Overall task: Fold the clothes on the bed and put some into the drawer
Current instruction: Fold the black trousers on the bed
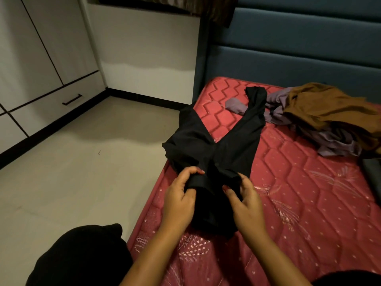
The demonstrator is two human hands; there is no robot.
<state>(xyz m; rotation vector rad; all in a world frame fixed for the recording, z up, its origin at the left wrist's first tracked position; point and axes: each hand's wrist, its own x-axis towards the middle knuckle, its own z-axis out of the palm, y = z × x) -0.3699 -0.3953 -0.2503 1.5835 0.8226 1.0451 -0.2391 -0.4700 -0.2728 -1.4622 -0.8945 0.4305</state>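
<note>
A black garment [222,145], shaped like trousers with two legs spread apart, lies on the red quilted mattress [299,193] near its left edge. One leg hangs over the bed's side, the other reaches toward the headboard. My left hand [181,199] grips the near end of the garment on its left side. My right hand [245,201] pinches the same end on its right side. A white drawer [59,102] with a black handle sits shut low in the wardrobe at the left.
A heap of brown clothing [325,108] and purple clothing [338,141] lies at the bed's far right, with a purple piece [235,105] near the black leg. A blue padded headboard [299,58] stands behind. Pale tiled floor [72,172] lies left of the bed.
</note>
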